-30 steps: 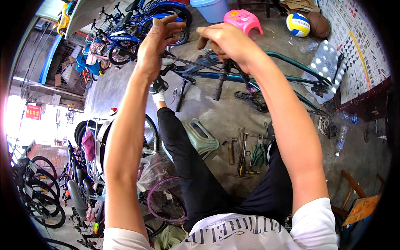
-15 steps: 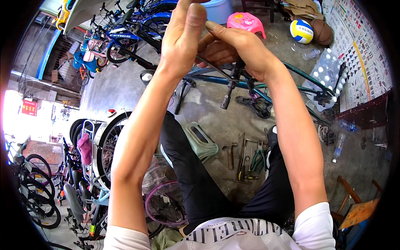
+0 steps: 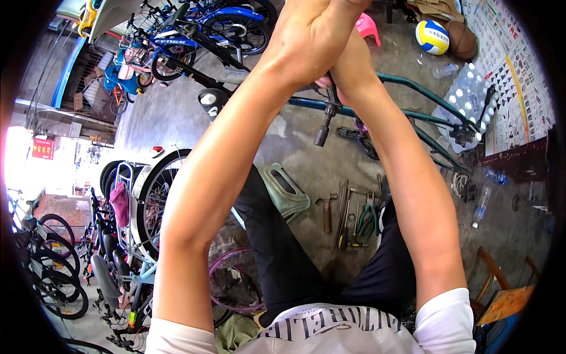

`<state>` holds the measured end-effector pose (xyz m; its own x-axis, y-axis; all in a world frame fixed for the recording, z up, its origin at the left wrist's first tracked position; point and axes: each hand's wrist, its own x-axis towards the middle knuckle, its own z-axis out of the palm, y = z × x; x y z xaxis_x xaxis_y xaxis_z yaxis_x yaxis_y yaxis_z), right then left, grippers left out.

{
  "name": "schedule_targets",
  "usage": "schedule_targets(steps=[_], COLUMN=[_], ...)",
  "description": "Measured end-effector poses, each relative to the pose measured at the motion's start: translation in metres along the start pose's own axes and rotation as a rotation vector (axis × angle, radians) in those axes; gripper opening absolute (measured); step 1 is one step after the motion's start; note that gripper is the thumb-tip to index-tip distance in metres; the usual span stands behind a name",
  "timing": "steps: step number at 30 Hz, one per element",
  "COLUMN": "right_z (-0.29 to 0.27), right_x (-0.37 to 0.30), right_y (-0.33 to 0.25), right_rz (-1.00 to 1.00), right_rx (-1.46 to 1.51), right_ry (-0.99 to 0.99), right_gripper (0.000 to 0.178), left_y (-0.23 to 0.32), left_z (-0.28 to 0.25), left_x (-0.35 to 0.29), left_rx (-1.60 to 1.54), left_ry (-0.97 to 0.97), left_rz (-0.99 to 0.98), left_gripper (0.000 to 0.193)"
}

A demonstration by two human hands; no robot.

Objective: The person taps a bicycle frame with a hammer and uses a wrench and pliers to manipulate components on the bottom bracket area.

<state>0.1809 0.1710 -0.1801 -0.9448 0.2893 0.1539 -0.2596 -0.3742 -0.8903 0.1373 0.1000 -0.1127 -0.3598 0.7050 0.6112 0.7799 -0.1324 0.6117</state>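
1. The left hand [image 3: 315, 35] is seen overlapping the right hand [image 3: 356, 65], which is partly hidden behind it. The fingers of both are mostly cut off or covered, so it cannot be told whether they are spread, pressed together or pinching something.
2. Just below the hands, a dark teal metal bicycle frame [image 3: 309, 102] is seen. It is crossed by the right forearm and stretched toward the right edge of the grey concrete floor [image 3: 283, 138].
3. A short black cylindrical grip [image 3: 322, 133] is pointed downward beside the right wrist; whether it is touched cannot be told.
4. Between the black-trousered legs, tools are laid on the floor: a hammer with a wooden handle [image 3: 327, 215], green-handled metal pliers [image 3: 367, 219] and, near them, a yellow-and-black screwdriver [image 3: 355, 243].
5. A pale green plastic stool [image 3: 287, 194] is placed just left of the hammer, partly covered by the left leg.
6. Near the right edge of the floor, by a poster-covered wall [image 3: 507, 65], a pack of clear plastic bottles with white caps [image 3: 463, 97] is set behind the frame's end. Farther back, a yellow, blue and white ball [image 3: 432, 37] is rested beside a brown ball [image 3: 462, 40].
7. Along the left edge, many parked bicycles [image 3: 56, 265] are crowded.
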Motion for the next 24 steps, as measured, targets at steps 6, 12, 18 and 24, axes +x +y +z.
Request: schedule_targets(steps=[6, 12, 18, 24], right_z=[-0.001, -0.001, -0.011, -0.007], right_x=[-0.006, 0.006, -0.002, -0.003], right_y=[-0.010, 0.003, -0.006, -0.011], right_rz=[-0.037, -0.085, -0.042, 0.052], right_rx=[-0.054, -0.043, -0.153, -0.070], right_ry=[-0.067, -0.039, -0.059, -0.144], right_gripper=[0.033, 0.036, 0.032, 0.034], left_y=[0.004, -0.010, -0.012, -0.029], left_z=[0.007, -0.003, 0.000, 0.027], left_x=[-0.008, -0.054, -0.096, -0.135], left_rx=[-0.050, 0.195, 0.058, -0.309], left_ry=[0.240, 0.616, 0.812, 0.583], left_rz=[-0.165, -0.108, -0.178, -0.507], left_gripper=[0.061, 0.029, 0.046, 0.029])
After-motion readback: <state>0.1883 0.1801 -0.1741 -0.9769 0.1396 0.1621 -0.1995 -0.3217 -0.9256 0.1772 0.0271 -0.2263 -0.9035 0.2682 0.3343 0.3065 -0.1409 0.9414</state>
